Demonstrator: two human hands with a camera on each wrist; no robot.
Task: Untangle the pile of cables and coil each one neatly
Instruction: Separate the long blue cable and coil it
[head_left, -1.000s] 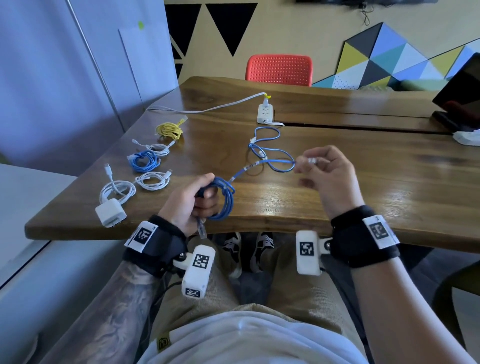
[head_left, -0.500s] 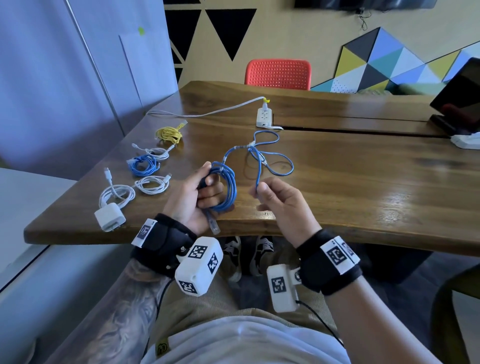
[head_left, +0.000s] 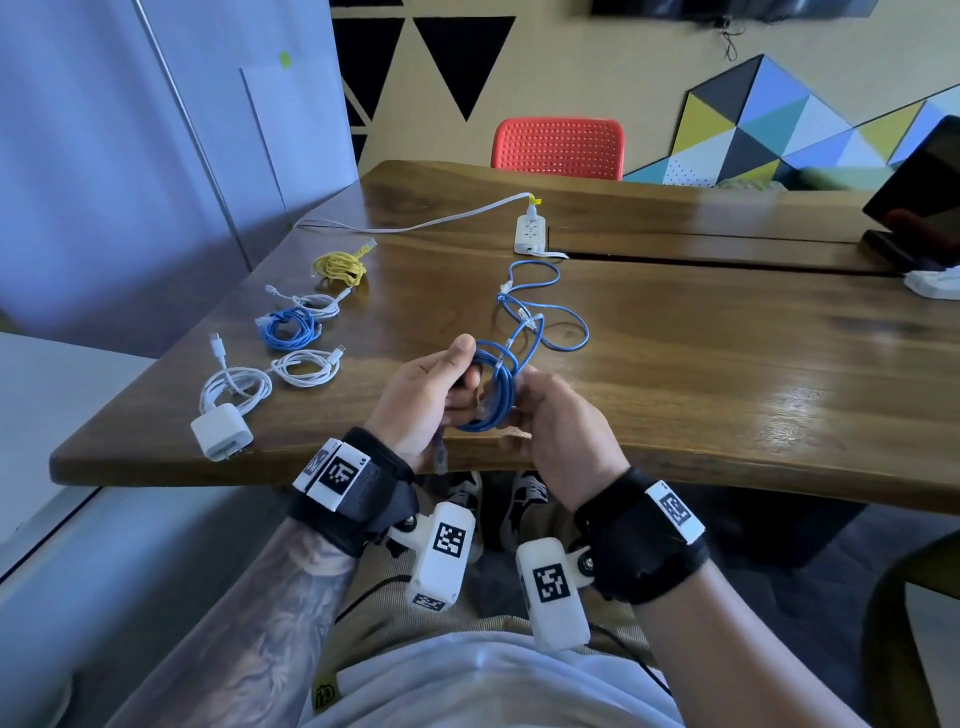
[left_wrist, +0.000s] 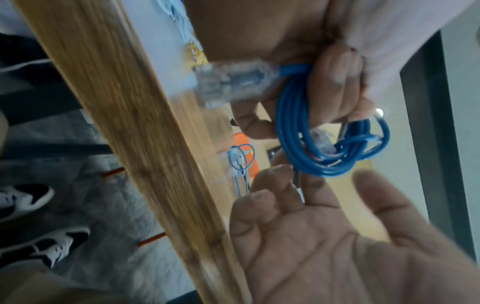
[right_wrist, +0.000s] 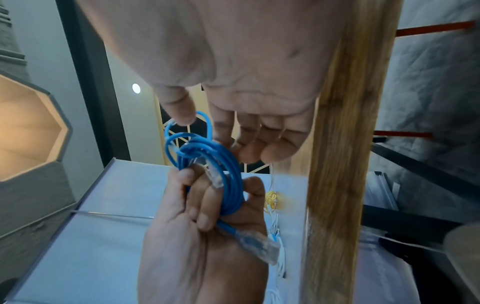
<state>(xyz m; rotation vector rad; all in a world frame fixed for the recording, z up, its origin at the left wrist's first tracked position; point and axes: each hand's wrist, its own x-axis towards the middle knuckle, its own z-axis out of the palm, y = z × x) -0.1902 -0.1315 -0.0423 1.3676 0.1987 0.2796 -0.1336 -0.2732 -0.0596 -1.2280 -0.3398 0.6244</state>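
My left hand (head_left: 465, 374) grips a blue network cable coil (head_left: 491, 395) just above the table's near edge. A clear plug (head_left: 440, 457) hangs below that fist. In the left wrist view the left hand's fingers (left_wrist: 335, 82) curl round the coil (left_wrist: 293, 144), with the plug (left_wrist: 228, 82) close to the lens. My right hand (head_left: 561, 426) meets the coil from the right. In the right wrist view the right hand (right_wrist: 202, 125) pinches a loop of the cable (right_wrist: 228, 185) between thumb and forefinger; its other fingers hang loose. The cable's loose tail (head_left: 550, 322) lies looped on the wooden table (head_left: 727, 467).
Coiled cables lie in a row at the left: yellow (head_left: 340, 267), blue (head_left: 288, 327), white (head_left: 306, 366), and white with a charger block (head_left: 221, 431). A white power strip (head_left: 530, 234) sits mid-table. A red chair (head_left: 558, 148) stands behind, a dark screen (head_left: 919, 208) at far right.
My right hand came in from the right and up to the coil, laying another loop of blue cable on it. The tail on the table is shorter. My left hand kept its grip.
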